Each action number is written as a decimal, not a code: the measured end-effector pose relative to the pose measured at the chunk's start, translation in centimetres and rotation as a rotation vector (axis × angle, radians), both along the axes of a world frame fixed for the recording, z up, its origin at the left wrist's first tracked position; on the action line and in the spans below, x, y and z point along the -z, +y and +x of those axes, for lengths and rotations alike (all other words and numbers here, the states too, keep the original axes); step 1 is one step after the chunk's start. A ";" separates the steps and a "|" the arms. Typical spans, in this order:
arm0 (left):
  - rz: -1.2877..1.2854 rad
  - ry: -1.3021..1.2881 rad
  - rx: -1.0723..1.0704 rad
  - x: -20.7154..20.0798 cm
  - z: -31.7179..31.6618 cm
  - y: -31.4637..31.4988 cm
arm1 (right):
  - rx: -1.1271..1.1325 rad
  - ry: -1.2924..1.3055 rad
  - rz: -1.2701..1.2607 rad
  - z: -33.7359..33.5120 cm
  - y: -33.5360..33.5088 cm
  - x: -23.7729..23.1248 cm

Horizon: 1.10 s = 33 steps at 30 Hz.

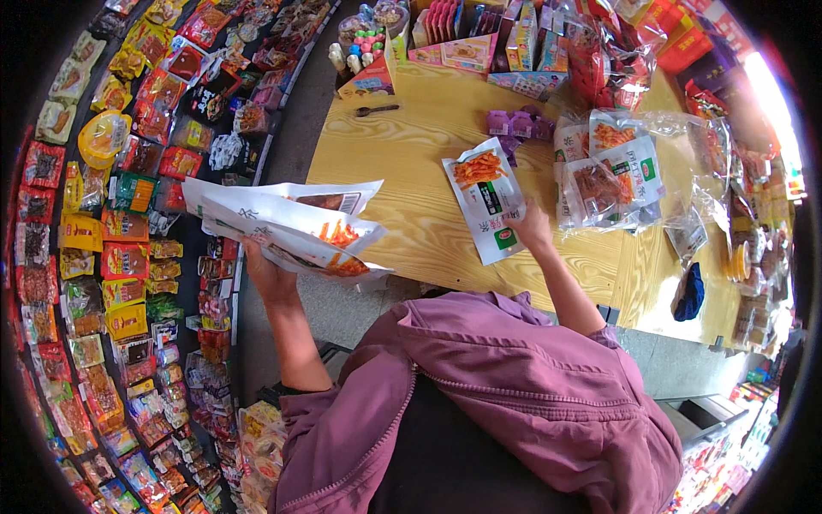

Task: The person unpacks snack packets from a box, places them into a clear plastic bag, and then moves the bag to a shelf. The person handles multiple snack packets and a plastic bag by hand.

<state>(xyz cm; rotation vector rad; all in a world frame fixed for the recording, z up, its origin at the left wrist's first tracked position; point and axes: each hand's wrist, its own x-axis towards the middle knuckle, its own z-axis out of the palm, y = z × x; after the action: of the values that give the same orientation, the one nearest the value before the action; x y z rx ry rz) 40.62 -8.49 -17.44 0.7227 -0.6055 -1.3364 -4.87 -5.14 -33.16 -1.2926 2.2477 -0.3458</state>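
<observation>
Several white snack packets (282, 227) with orange food pictures are fanned out in my left hand (270, 276), which grips them from below at the left side of the table. My right hand (533, 228) is closed on the lower right edge of a single white snack packet (485, 206) of the same kind, over the middle of the wooden table. Part of my right fingers is hidden by the angle. To the right of that hand, more such packets (612, 176) lie in an open clear plastic bag (676, 141).
A rack of colourful snack packs (128, 227) lines the left side. Display boxes (454, 51) stand along the table's (411, 154) back edge. Purple packets (520, 125), a dark spoon-shaped item (377, 110) and a dark blue cloth-like item (689, 293) lie on the tabletop.
</observation>
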 end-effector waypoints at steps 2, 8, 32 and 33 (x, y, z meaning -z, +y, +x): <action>-0.033 -0.065 -0.034 1.4 1.9 0.6 | -0.009 -0.072 -0.132 -0.3 -0.5 -1.9; -0.007 -0.047 -0.146 1.7 4.9 3.4 | -0.231 -0.180 -0.545 -1.8 -2.0 -10.1; 0.319 -1.040 -0.293 -1.8 15.6 26.1 | -2.375 -0.051 -0.145 53.4 2.0 -28.5; 0.292 -1.087 -0.392 -1.5 17.1 27.0 | -2.390 -0.089 -0.130 55.9 2.2 -28.2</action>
<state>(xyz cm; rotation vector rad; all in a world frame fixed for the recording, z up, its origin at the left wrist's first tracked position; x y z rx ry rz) 57.75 18.47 -15.97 1.7367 -1.0482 -0.5807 51.03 -2.94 -4.93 -2.6403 -0.4322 0.3773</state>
